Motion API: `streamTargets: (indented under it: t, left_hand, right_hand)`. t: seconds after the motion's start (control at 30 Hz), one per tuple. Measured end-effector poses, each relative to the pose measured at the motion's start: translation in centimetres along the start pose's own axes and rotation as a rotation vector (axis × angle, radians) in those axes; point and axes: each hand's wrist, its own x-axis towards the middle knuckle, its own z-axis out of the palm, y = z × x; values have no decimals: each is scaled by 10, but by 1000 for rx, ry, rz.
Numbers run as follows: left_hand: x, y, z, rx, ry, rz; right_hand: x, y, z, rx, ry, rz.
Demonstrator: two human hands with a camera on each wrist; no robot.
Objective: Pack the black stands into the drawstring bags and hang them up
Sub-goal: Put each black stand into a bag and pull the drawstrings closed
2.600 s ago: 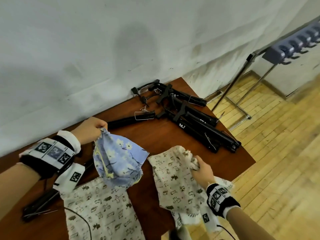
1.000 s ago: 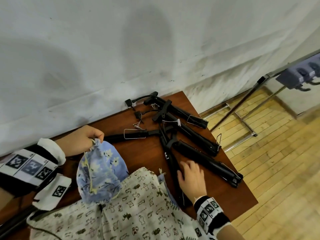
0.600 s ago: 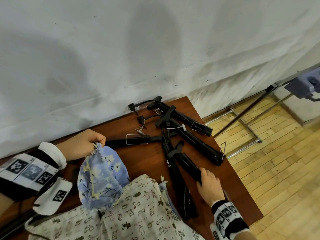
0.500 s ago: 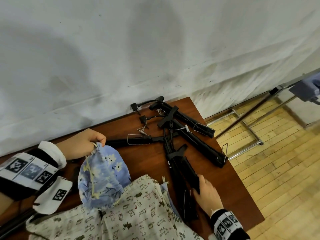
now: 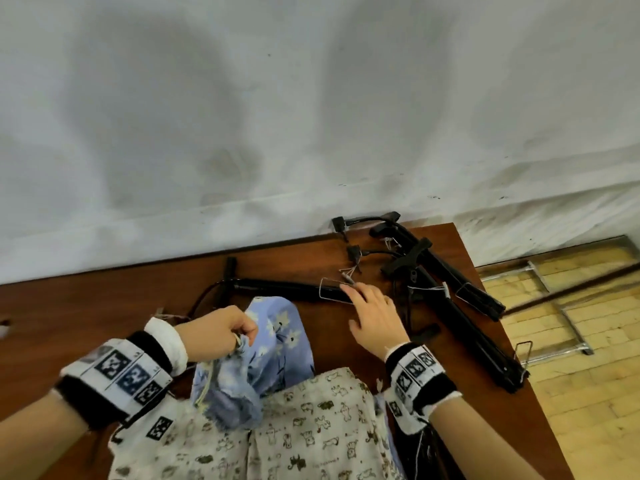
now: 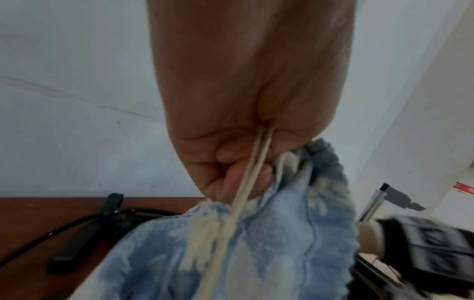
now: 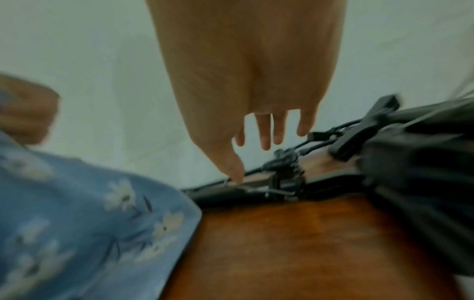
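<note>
Left hand (image 5: pixel 221 329): fingers curled, pinching the gathered mouth and cream cord of the soft blue floral drawstring bag (image 5: pixel 273 341). Right hand (image 5: pixel 375 318): fingers straight and spread, holding nothing, tips over a wire clip on a slim black stand (image 5: pixel 277 285). More folded black stands (image 5: pixel 450 299) lie right on glossy reddish-brown worktop (image 5: pixel 104 306). Cream animal-print bags (image 5: pixel 311 427) nearest the body.

A scuffed white wall (image 5: pixel 311 98) fills the upper frame. Below it, a dark brown wooden bench (image 5: pixel 86 306). At right, yellow wood-plank floor (image 5: pixel 588 393) under a metal rack base (image 5: pixel 540 282).
</note>
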Motion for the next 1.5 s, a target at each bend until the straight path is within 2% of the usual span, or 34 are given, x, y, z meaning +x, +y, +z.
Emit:
streamTargets:
  t: [0.07, 0.2, 0.37, 0.53, 0.6, 0.67, 0.8, 0.93, 1.17, 1.3, 1.4, 1.5]
  left_hand:
    - [-5, -7, 10, -5, -49, -24]
    - [-10, -16, 32, -69, -54, -57]
    - [-12, -28, 48, -114, -59, -46]
    - [-13, -25, 56, -113, -159, 3]
    - [-14, -21, 54, -143, -129, 15]
    - [-13, -21, 49, -166, -40, 29]
    - [-12, -28, 37, -210, 146, 36]
    - [-14, -41, 25, -257, 238, -19]
    - [-24, -54, 13, -278, 168, -85]
    - [-29, -53, 9, -336, 87, -67]
    - [-36, -49, 6, -237, 49, -29]
    - [-38, -42, 5, 11, 144, 46]
  right_hand:
    - [26, -17, 20, -93, -84, -64]
    - [44, -35, 39, -159, -79, -17]
    - [28, -42, 61, -117, -162, -28]
    - [5, -54, 72, -9, -238, -45]
    - [8, -55, 64, 13, -233, -59]
    - [23, -54, 49, 64, -185, -41]
    - [69, -47, 26, 287, -35, 118]
    - [106, -45, 41, 345, -166, 101]
    - [139, -52, 52, 74, -224, 51]
    - [141, -54, 51, 41, -264, 50]
    - [129, -54, 37, 135, -317, 80]
    - [104, -61, 1, 413, -243, 126]
